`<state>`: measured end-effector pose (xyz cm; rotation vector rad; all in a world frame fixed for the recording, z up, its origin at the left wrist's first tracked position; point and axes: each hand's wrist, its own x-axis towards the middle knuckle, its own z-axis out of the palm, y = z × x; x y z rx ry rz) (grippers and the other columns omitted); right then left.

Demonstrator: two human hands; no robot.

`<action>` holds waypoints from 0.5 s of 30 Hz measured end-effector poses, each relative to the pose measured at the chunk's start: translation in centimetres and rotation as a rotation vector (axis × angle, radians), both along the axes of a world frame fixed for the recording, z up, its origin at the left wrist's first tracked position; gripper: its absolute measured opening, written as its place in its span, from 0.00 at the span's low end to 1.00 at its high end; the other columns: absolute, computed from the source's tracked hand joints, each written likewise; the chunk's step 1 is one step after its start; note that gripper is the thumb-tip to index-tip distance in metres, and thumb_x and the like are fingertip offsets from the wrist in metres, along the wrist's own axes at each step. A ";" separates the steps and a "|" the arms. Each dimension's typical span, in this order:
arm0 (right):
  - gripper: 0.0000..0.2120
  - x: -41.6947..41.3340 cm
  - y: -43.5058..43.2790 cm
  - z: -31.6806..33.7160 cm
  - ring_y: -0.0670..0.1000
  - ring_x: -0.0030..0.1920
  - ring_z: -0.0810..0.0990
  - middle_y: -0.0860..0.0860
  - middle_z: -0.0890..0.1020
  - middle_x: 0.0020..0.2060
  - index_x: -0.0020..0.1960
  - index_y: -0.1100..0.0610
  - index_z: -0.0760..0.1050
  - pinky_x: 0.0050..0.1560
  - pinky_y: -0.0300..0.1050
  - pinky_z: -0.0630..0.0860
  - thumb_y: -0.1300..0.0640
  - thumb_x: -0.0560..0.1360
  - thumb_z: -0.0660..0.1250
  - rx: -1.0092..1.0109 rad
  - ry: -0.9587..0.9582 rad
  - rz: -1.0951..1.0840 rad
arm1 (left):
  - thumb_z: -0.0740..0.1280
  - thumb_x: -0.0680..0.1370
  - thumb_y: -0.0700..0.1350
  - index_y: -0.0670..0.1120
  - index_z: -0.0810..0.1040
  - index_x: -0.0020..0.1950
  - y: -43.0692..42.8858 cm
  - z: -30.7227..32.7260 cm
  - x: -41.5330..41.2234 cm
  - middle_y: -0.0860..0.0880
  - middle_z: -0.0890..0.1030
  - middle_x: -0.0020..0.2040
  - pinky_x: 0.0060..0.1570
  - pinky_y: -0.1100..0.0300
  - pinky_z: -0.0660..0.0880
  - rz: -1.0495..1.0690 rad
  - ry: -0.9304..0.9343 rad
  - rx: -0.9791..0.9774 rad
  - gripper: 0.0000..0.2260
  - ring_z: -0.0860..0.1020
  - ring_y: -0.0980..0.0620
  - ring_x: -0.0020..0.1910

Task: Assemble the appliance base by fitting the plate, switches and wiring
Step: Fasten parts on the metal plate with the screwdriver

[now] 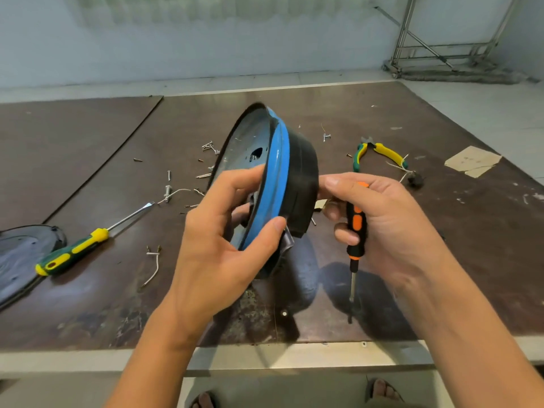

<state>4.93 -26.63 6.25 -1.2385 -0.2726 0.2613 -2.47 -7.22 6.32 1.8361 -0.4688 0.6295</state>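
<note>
A round appliance base (279, 172), black with a blue band and a grey metal plate inside, is held on edge above the table. My left hand (223, 240) grips its lower rim, thumb on the blue band and fingers inside the dish. My right hand (379, 222) holds an orange-and-black screwdriver (356, 231) with the tip pointing down, while its fingertips touch the black side of the base. Several loose screws (209, 147) and short white wires (153, 267) lie on the table behind and to the left.
A yellow-and-green flat screwdriver (76, 250) lies at left beside a dark round plate (20, 254) at the table's left edge. Yellow-and-green pliers (379, 154) lie at right, with cardboard scraps (472, 164) beyond. The table's front edge runs just below my wrists.
</note>
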 end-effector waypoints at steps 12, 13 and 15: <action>0.10 1.6 -1.2 -3.7 0.46 0.29 0.70 0.53 0.80 0.35 0.49 0.61 0.77 0.19 0.35 0.60 0.53 0.79 0.67 -0.365 0.401 0.232 | 0.71 0.76 0.44 0.51 0.73 0.67 -1.6 -1.2 0.5 0.56 0.80 0.57 0.56 0.58 0.74 0.068 0.200 0.613 0.20 0.77 0.58 0.56; 0.10 1.7 -1.3 -4.1 0.46 0.28 0.69 0.53 0.79 0.34 0.49 0.61 0.76 0.19 0.35 0.60 0.53 0.79 0.66 -0.405 0.405 0.258 | 0.71 0.76 0.45 0.52 0.72 0.66 -1.9 -1.4 0.5 0.55 0.80 0.57 0.56 0.55 0.75 0.060 0.223 0.644 0.20 0.77 0.55 0.56; 0.09 2.0 -1.7 -4.8 0.46 0.27 0.67 0.53 0.77 0.34 0.48 0.61 0.75 0.19 0.36 0.60 0.54 0.79 0.65 -0.442 0.441 0.306 | 0.69 0.76 0.46 0.53 0.70 0.66 -2.4 -1.7 0.6 0.54 0.79 0.57 0.57 0.51 0.75 0.033 0.274 0.691 0.19 0.77 0.53 0.57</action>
